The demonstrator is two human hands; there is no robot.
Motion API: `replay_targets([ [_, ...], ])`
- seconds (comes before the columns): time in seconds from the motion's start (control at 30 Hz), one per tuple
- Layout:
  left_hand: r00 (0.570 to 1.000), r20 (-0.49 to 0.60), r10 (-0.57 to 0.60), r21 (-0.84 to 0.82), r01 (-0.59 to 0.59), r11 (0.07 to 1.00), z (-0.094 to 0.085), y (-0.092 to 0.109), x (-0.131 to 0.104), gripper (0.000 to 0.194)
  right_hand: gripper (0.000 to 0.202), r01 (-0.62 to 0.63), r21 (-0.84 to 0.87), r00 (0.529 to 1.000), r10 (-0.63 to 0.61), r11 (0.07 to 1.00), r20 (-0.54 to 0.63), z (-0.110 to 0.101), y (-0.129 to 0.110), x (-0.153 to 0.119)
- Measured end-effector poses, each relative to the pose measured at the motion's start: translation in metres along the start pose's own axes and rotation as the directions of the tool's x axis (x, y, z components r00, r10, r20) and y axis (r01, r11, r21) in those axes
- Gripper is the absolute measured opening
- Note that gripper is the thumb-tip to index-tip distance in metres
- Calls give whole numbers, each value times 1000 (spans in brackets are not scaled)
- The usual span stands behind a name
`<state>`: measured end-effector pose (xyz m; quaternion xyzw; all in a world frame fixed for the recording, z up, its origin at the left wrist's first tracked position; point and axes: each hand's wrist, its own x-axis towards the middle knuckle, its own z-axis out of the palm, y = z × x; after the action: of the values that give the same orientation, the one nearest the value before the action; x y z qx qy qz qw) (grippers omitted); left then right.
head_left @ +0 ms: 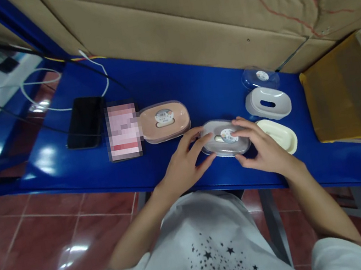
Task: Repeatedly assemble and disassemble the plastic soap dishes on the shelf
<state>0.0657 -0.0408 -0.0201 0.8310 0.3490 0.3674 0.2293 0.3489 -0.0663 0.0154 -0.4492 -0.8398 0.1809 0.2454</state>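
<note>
While both hands bear on it, the oval grey container with a transparent plastic lid (224, 148) sits near the front edge of the glossy blue surface (207, 90), between the oval peach-pink plastic box (166, 130) and the shallow cream plastic tray (284, 137). The fingers of the left hand (185, 164) pinch its left end, thumb at the near rim; those of the right hand (267, 150) pinch the right end likewise. Whether the lid is fully seated cannot be told.

Principal risk, in this inspector's judgement: uneven pressure. Should one end be pressed or lifted harder, the lid could tilt and spring off; smooth plastic on a glossy top could also let the container skid towards the front edge and drop.

Secondary risk: the right hand overlaps the cream tray in this view, so a sideways swing could knock it into the white oval slotted dish (282, 107) or, beyond that, the loose clear plastic lid (254, 80).
</note>
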Motion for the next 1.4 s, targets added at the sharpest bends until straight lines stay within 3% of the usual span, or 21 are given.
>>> replay_targets([
  [0.3, 999, 5, 36, 89, -36, 995, 1, 1, -1, 50, 74, 44, -166, 999, -42, 985, 13, -2, 5, -7],
  [0.63, 998, 39, 45, 81, -48, 996, -1, 4, 0, 42, 90, 55, -151, 998, -60, 987, -30, 2, 7, -14],
  [1.0, 997, 41, 63, 115, -67, 991, -1, 4, 0, 43, 86, 48, -182, 997, -59, 982, -58, 8, 10, -12],
  [1.1, 995, -53, 85, 257, -68, 964, -8, 8, -1, 42, 83, 42, -231, 996, -60, 972, -69, 7, 11, -11],
  [1.23, 974, -227, -1, 458, 107, 883, -26, 7, 2, 43, 75, 13, -328, 996, -43, 945, -84, 1, 13, -2],
  [1.3, 975, -211, -65, 504, 165, 848, -34, 2, 7, 41, 68, 5, -377, 996, -38, 926, -80, -4, 16, 6],
  [1.4, 989, -82, -122, 535, 147, 832, -44, -6, 22, 34, 57, -21, -457, 998, -7, 889, -59, -11, 20, 23],
])
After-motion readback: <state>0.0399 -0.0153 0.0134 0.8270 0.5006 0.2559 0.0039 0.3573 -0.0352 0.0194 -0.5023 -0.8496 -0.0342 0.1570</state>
